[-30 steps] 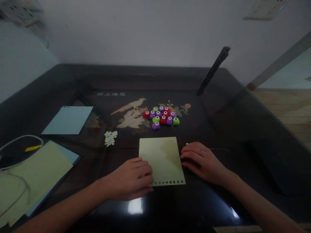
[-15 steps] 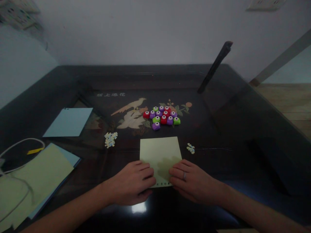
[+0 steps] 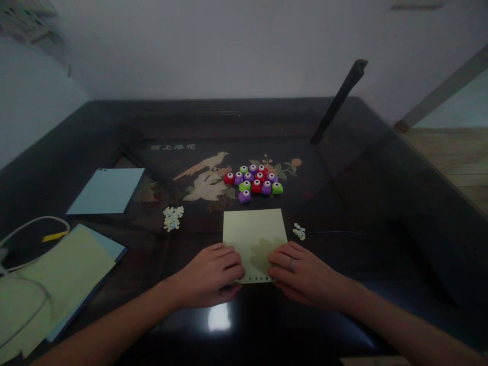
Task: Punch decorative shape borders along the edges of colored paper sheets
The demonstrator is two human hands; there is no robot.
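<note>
A pale yellow-green sheet of paper [image 3: 254,226] lies in front of me, with a row of small punched holes along its near edge. My left hand [image 3: 213,274] grips its near left side, fingers curled over the paper and thumb below the edge. On the near right side my right hand [image 3: 299,272], with a ring on one finger, grips it the same way. Just beyond the sheet sits a cluster of small red, purple and green craft punches [image 3: 256,186]. Small cut-out paper pieces lie in a larger pile [image 3: 173,218] to the left and a smaller pile [image 3: 299,232] to the right.
A light blue sheet [image 3: 107,190] lies at the left, and nearer stands a stack of yellow and blue paper [image 3: 72,274] crossed by a white cable [image 3: 38,219]. A dark stick-like object [image 3: 339,101] rises at the back right of the dark glossy table [image 3: 183,335].
Both hands have moved the yellow-green sheet slightly away from me and a little to the right, still gripping it. The punches and paper piles stay in place.
</note>
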